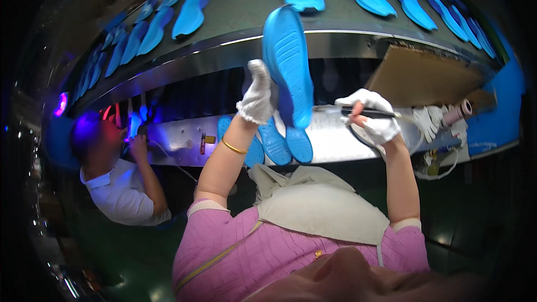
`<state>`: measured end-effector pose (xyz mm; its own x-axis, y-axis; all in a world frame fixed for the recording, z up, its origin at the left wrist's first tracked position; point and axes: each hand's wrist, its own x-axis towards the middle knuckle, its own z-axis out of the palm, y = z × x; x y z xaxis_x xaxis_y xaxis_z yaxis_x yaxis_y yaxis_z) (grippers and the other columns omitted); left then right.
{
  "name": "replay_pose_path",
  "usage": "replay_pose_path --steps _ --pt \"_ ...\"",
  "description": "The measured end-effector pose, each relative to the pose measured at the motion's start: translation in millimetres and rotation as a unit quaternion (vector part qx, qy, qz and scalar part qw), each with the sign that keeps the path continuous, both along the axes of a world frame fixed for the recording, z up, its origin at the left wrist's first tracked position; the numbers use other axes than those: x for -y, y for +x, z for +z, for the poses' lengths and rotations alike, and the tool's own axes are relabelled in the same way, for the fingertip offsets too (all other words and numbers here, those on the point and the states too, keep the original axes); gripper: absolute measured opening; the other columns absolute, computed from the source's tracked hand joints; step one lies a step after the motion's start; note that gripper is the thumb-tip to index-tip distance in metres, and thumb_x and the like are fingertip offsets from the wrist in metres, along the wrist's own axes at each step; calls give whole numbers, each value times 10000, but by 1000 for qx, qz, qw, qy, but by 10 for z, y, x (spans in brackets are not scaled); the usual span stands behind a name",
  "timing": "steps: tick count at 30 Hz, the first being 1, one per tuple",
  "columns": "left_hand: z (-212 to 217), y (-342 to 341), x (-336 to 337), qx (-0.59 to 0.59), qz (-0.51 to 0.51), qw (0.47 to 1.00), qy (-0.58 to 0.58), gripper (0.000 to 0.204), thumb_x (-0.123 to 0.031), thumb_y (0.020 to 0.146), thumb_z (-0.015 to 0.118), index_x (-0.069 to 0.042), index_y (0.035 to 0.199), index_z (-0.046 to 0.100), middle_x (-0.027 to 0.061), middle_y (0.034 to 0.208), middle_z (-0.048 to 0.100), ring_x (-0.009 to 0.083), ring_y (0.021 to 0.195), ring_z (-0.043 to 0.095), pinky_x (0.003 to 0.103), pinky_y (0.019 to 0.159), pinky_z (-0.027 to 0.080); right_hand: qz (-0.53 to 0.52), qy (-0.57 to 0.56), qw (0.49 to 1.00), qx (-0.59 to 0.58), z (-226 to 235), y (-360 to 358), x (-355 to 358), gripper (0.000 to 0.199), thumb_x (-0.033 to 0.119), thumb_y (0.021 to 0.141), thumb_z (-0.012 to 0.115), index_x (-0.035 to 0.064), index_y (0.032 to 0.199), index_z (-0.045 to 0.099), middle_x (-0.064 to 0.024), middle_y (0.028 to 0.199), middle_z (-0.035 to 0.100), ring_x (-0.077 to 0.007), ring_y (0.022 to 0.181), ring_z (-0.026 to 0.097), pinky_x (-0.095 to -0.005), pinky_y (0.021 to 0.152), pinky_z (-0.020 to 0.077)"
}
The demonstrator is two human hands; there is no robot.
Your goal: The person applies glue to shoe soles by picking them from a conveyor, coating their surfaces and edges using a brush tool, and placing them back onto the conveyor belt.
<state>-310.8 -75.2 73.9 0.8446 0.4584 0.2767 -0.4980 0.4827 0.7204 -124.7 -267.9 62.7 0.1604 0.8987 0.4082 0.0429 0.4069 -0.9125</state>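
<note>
My left hand (257, 94), in a white glove, grips a blue shoe sole (286, 59) and holds it upright over the metal bench, its ridged and dimpled face toward me. The thumb points up beside the sole, while the other fingers are hidden behind it. Gloved in white with a bare fingertip or two showing, my right hand (373, 120) is closed round a slim black pen-like tool (380, 113), apart from the sole. Several blue soles (274, 144) lie on the bench's near edge below my left hand.
Beyond the metal bench (330, 145), a raised grey-green surface (240, 8) carries several blue soles. Cardboard (425, 78) leans at the right, near loose white gloves (429, 123), a pinkish roll (457, 112) and a pale hose. A co-worker (126, 190) handles a sole at left.
</note>
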Motion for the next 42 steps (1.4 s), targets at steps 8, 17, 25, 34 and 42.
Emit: replay_pose_path --steps 8,17,25,34,42 --pt "-760 -263 233 -53 -236 904 -351 845 -647 883 417 27 1392 367 271 1300 498 418 1176 522 572 1042 361 -108 -50 988 -95 -421 -188 151 232 -131 772 661 41 884 552 -151 941 677 -167 786 673 -283 725 551" --pt "-850 220 748 -30 -183 936 -300 650 -438 910 576 -6 1365 407 192 1263 547 295 1153 554 408 1026 437 -258 57 964 -13 -271 -126 -241 169 -84 809 637 28 897 547 -94 842 646 -136 728 636 -248 680 515" --pt "-987 287 689 22 -142 926 -350 667 -654 836 496 -127 1244 513 47 1109 596 183 1057 574 356 966 474 -107 11 988 -109 -203 -343 -55 173 -47 823 645 49 931 550 -78 858 639 -127 725 637 -255 682 521" --pt "-858 352 647 55 -135 944 -296 964 -775 805 367 -34 1419 312 205 1340 473 368 1218 477 501 1065 362 -138 17 990 -15 -320 -567 48 218 -48 703 718 42 873 616 -95 849 617 -206 750 618 -282 674 501" --pt "-835 296 559 8 -57 966 -253 957 -767 816 365 -21 1413 320 188 1356 470 363 1216 483 497 1043 394 -139 -113 984 13 -380 -680 227 189 -5 744 713 58 902 630 -69 825 630 -164 736 621 -267 661 502"
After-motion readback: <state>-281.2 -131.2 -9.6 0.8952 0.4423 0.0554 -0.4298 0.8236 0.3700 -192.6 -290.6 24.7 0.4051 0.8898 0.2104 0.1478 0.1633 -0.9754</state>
